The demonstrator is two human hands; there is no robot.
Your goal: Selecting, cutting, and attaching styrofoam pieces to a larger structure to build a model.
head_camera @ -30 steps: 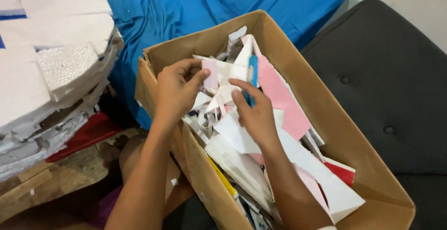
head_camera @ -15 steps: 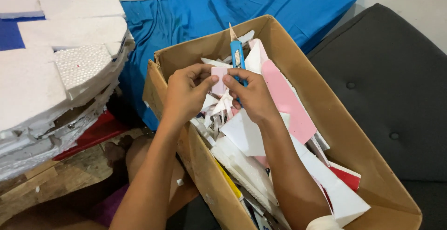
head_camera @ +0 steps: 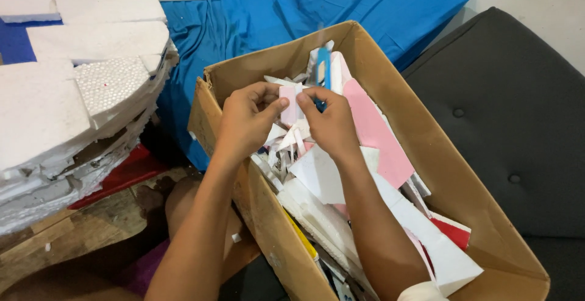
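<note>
Pinching a small pale pink foam piece (head_camera: pixel 287 105) between both hands: left hand (head_camera: pixel 244 121) w/ thumb and fingers closed on its left edge, right hand (head_camera: pixel 332 124) closed on its right edge, also holding a blue cutter (head_camera: pixel 322 72) upright. Piece sits just above the scraps in the cardboard box (head_camera: pixel 420 136). Prob. very light, stiffish but snaps or dents easily, so edge grip w/ fingertips looks best. Blade tip blurred; can't tell if it's out. Piece's lower part hidden behind fingers; box bottom buried under white/pink offcuts (head_camera: pixel 372 130).
</note>
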